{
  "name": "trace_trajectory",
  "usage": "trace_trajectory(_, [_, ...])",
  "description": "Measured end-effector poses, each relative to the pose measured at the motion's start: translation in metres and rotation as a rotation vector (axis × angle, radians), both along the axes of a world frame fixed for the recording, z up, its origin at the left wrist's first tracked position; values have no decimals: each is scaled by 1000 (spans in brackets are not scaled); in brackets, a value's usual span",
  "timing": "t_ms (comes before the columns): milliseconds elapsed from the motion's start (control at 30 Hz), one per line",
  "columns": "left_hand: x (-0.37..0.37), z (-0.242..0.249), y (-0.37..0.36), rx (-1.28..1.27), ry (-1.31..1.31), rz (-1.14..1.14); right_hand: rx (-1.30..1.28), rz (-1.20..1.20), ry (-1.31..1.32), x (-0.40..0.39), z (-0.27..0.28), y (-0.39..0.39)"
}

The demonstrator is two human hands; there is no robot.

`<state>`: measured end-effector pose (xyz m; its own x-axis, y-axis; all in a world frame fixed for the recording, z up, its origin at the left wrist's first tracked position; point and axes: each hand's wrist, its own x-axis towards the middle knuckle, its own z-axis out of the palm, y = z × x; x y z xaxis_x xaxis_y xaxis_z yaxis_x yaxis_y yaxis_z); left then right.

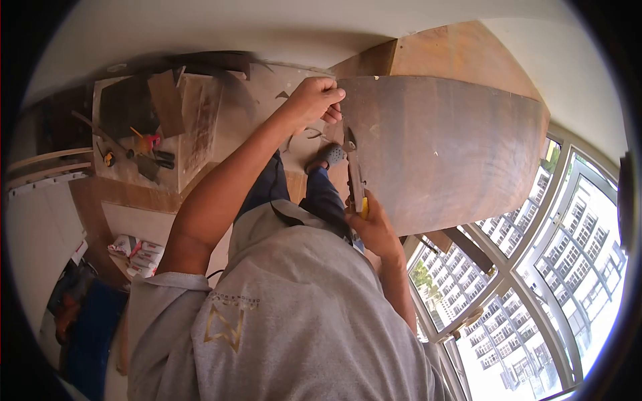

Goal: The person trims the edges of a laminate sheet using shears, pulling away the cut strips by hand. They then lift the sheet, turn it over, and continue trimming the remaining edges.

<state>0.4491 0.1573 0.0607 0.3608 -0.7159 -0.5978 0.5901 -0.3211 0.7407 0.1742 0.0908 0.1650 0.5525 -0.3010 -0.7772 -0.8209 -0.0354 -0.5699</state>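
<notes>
Where the grey shirt [294,314] filled the bottom of the frame, the right hand [376,230] sat just above it at lower centre. Its fingers were closed around a yellow-handled tool [358,194], whose dark blade lay along the left edge of the wooden panel [441,147]. What kind of tool it was could not be told.

The panel, a broad brown sheet, stood upright and took up the centre right of the frame. Its left edge ran from the right hand up to the left hand [319,98] at upper centre. There the fingers were curled tight over the panel's top left corner, with the bare arm stretching down to the lower left. Between the two arms, dark trousers led up to a grey shoe [332,154], which was planted just beside the panel's edge.

At lower left, white sacks [137,254] lay stacked together on the floor; they were closed, so their contents did not show. Farther off at upper left, a desk [200,127] carried offcut boards, a yellow tape measure [108,158] and some small red and black tools near its lower edge. A strip of pale floor lay open between the desk and the legs.

Right of the panel, the room ended at a window frame [515,267] in the lower right, with tall buildings outside.
</notes>
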Motion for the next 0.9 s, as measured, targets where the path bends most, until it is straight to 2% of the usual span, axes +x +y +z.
trace_trajectory(100, [0,7,0,23,19,-12,98,-21,16,-10,-8,-2])
trace_trajectory(167, [-4,12,1,9,17,18,46,-4,-109,-13,-15,0])
trace_trajectory(300, [-9,25,1,14,-59,43,-59,96,-187,-26,-28,0])
trace_trajectory(367, [-10,21,2,10,-147,31,78,9,-248,-25,-30,1])
trace_trajectory(500, [-10,16,4,-42,-199,12,-62,22,-205,-35,-34,6])
trace_trajectory(600, [-9,15,4,-33,-213,-1,23,-19,-158,-17,-22,5])
trace_trajectory(700, [-10,16,4,-30,-271,-17,-4,-40,-91,2,-7,9])
trace_trajectory(833, [-10,10,3,-30,-261,-14,2,-79,-105,-8,-19,12])
trace_trajectory(900, [-10,10,3,-23,-268,-20,-120,10,-81,-7,-16,12])
